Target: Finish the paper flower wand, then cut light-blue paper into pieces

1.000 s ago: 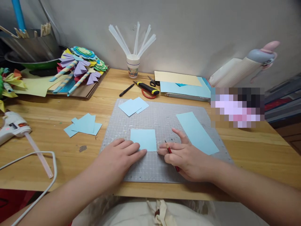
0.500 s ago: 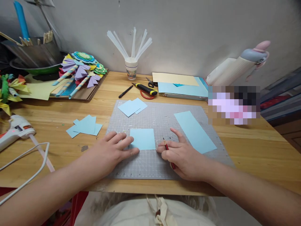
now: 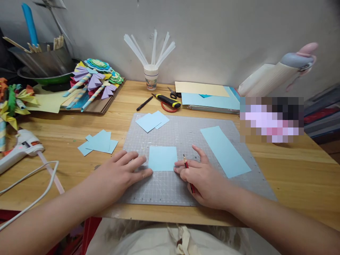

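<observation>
A light blue paper square (image 3: pixel 163 159) lies flat on the grey gridded cutting mat (image 3: pixel 164 189). My left hand (image 3: pixel 126 171) rests at its left, fingers stretched out, the thumb tip at the near left corner. At the near right corner are the fingertips of my right hand (image 3: pixel 200 175), which holds a red and black pencil (image 3: pixel 186 164), point upward. To the right of that hand a long light blue paper strip (image 3: pixel 225 152) lies slanted on the mat. Two overlapping blue paper pieces (image 3: pixel 148 122) sit near the mat's far left corner.
More blue paper pieces (image 3: pixel 98 142) lie left of the mat, near a glue gun (image 3: pixel 26 143) with a white cord. Behind the mat are a black pen (image 3: pixel 145 103), a yellow-black cutter (image 3: pixel 167 100), scissors (image 3: pixel 173 94), stacked paper (image 3: pixel 209 101) and a paper cup (image 3: pixel 151 78) holding white strips.
My left hand has drawn back slightly leftward, uncovering the square's left edge. My right fingers have shifted a little left along its near right corner. The camera view has moved slightly.
</observation>
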A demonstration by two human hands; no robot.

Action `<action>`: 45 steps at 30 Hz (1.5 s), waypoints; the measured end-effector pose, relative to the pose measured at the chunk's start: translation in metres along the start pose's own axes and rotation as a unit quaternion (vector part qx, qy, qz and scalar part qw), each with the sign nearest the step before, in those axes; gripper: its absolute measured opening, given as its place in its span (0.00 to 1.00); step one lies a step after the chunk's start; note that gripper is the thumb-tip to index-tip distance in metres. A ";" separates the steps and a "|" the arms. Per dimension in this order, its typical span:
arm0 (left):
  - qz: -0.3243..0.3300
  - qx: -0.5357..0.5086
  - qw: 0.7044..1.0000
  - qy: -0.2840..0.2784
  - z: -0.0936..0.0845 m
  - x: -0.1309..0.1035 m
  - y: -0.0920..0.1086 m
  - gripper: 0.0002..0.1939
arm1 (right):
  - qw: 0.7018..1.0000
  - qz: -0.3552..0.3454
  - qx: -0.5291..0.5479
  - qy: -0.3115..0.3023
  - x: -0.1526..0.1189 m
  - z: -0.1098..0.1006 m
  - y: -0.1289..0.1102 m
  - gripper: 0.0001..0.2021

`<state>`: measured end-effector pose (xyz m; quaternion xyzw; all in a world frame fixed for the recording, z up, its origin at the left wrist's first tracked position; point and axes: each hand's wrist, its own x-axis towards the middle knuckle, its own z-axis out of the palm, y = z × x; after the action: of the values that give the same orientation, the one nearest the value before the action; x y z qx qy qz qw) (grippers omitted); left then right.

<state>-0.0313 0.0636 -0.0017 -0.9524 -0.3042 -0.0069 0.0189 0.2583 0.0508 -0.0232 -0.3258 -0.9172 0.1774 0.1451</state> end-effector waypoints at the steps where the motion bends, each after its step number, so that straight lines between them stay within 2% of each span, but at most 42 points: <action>1: -0.001 0.001 1.000 -0.001 0.000 -0.003 -0.002 0.24 | 1.000 0.002 -0.005 -0.003 0.001 -0.001 -0.001 0.13; 6: -0.011 0.004 1.000 -0.004 -0.005 -0.018 -0.006 0.29 | 0.999 0.009 -0.032 -0.011 0.009 -0.006 -0.008 0.12; 9: -0.039 -0.019 0.999 -0.010 -0.009 -0.016 0.002 0.26 | 0.999 0.020 -0.028 0.011 0.010 -0.004 -0.011 0.12; 12: -0.107 -0.115 0.988 0.003 -0.006 0.000 0.021 0.16 | 0.998 0.027 -0.019 0.044 0.008 0.001 -0.010 0.13; 15: -0.175 -0.242 0.954 0.016 0.006 0.022 0.039 0.08 | 0.997 0.022 -0.007 0.067 0.006 0.005 -0.006 0.15; 19: -0.236 -0.270 0.933 0.020 0.018 0.040 0.047 0.02 | 0.997 0.020 0.002 0.079 0.005 0.006 -0.004 0.15; 24: -0.251 -0.236 0.939 0.000 0.012 0.048 0.049 0.05 | 0.996 0.026 0.014 0.081 0.005 0.004 -0.005 0.16; 30: -0.203 -0.144 0.968 -0.044 0.011 0.055 0.055 0.11 | 0.997 0.026 0.019 0.076 0.003 0.003 -0.004 0.15; 33: -0.192 -0.183 0.964 -0.021 0.014 0.046 0.056 0.12 | 0.997 0.029 0.019 0.069 0.001 0.002 -0.004 0.15; 35: -0.211 -0.231 0.950 0.002 0.012 0.034 0.054 0.13 | 0.997 0.031 0.020 0.065 0.000 0.002 -0.004 0.16; 37: -0.267 -0.263 0.927 0.007 0.004 0.018 0.049 0.13 | 0.997 0.033 0.022 0.061 0.000 0.001 -0.004 0.17; 39: -0.361 -0.258 0.896 -0.011 -0.009 -0.001 0.042 0.13 | 0.998 0.034 0.024 0.054 -0.001 0.000 -0.004 0.17; 41: -0.468 -0.206 0.859 -0.017 -0.022 -0.020 0.031 0.08 | 0.998 0.035 0.026 0.047 -0.001 -0.001 -0.003 0.17; 43: -0.567 -0.118 0.815 0.003 -0.031 -0.037 0.021 0.08 | 0.998 0.035 0.028 0.040 -0.001 -0.002 -0.003 0.17; 45: -0.609 -0.053 0.790 0.045 -0.032 -0.048 0.014 0.11 | 0.998 0.033 0.035 0.039 -0.002 -0.001 -0.002 0.17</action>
<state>-0.0625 0.0231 0.0285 -0.5682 -0.8189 -0.0763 -0.0262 0.2590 0.0487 -0.0221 -0.3574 -0.8928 0.2013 0.1862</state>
